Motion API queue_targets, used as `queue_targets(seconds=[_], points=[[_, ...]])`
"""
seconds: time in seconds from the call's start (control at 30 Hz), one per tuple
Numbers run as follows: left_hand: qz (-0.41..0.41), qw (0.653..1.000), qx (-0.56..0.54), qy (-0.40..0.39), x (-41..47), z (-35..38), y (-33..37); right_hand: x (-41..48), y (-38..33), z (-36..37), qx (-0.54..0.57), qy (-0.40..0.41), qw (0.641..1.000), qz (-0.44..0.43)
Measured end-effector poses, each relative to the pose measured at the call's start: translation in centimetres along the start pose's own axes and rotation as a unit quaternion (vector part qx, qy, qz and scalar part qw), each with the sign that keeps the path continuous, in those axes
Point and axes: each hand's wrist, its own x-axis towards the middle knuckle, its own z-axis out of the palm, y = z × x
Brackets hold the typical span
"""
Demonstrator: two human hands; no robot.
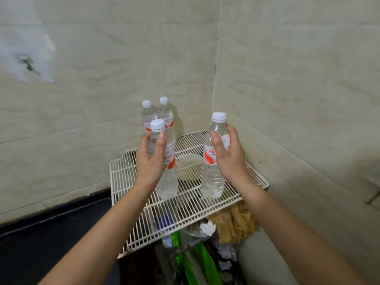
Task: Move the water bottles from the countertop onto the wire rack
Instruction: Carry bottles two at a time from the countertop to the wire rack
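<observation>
Closest to the lens were the person's two bare forearms, the left forearm (98, 233) coming up from the bottom left and the right forearm (287, 229) from the bottom right, both reaching out over the white wire rack (127, 171). The left hand (150, 159) had its fingers and thumb wrapped round the neck and shoulder of a clear water bottle (167, 177) with a white cap and a red-and-white label. It stood upright near the middle of the rack, a bit toward the left edge. The right hand (228, 155) gripped a second bottle (212, 177) the same way, high up near the shoulder, also upright and over toward the rack's right edge. Both bases sat down at wire level, but honestly I couldn't tell if they were resting on the wires or just above them. Two more capped bottles (148, 117) (166, 114) stood side by side at the rack's far edge against the tiled wall (287, 79), with their bottoms hidden behind the left hand. Between the two held bottles there was a pale round tub (190, 167), and I couldn't say whether it was on the rack or under it. A dark countertop (51, 233) ran off to the left. Below the near edge I could make out green packets (205, 262) and some brownish sticks (236, 225).
</observation>
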Motion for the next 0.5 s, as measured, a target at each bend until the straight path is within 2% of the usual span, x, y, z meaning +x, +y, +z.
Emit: queue_targets(seconds=[0.2,0.5], points=[[-0.028,0.998,0.041,0.032,5.5,3.3,-1.9,8.3,5.0,3.0,-0.009,-0.128,0.991,-0.048],[-0.057,0.988,0.093,0.113,11.6,2.9,-5.8,15.3,10.9,8.5,0.013,-0.174,0.984,-0.03]])
